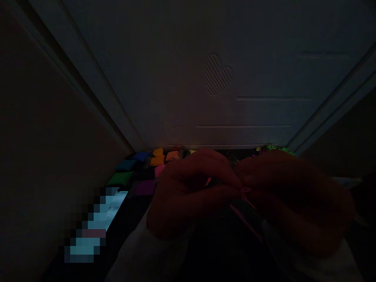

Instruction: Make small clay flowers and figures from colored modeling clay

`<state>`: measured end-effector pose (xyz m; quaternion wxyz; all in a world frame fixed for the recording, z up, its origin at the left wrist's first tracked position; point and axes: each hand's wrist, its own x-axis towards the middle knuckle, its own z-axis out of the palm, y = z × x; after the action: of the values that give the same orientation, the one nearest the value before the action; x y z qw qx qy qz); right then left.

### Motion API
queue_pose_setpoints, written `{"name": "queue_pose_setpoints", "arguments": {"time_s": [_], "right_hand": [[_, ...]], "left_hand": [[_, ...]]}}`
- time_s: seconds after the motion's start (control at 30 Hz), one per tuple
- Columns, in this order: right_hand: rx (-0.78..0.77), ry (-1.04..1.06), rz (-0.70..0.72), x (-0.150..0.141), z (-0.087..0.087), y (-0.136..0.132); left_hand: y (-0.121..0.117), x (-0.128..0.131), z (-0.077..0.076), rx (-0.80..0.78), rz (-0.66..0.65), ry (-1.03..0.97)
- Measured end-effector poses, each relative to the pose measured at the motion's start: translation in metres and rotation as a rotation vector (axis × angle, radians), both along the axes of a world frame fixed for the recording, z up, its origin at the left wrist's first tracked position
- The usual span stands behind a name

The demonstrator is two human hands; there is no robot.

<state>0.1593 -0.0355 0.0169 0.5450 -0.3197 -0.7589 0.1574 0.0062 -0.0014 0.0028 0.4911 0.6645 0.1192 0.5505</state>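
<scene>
The view is very dark. My left hand (188,188) is closed in a pinch, thumb and forefinger meeting at a small pink looped strand (246,192). From the other side my right hand (302,199) closes on the same strand, its fingertips partly hidden behind its own knuckles. What the strand is made of is too dim to tell. Below the hands lies a thin pink stick-like piece (246,223), slanting down to the right and apart from the left fingers.
Colourful packets lie at the left, among them a green packet (120,178), a purple packet (145,188) and an orange packet (157,160). Nearer stands a lit, blurred screen (114,207). Small green pieces (272,147) lie at the back right, before a pale panel (182,78) with heart shapes.
</scene>
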Motion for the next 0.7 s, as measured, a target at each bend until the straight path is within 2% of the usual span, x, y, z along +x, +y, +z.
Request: {"name": "queue_pose_setpoints", "arguments": {"time_s": [0.7], "right_hand": [[0.026,0.021,0.002,-0.0006,-0.0019,0.0001]], "left_hand": [[-0.0013,0.0058,-0.0039,-0.044,0.017,-0.050]]}}
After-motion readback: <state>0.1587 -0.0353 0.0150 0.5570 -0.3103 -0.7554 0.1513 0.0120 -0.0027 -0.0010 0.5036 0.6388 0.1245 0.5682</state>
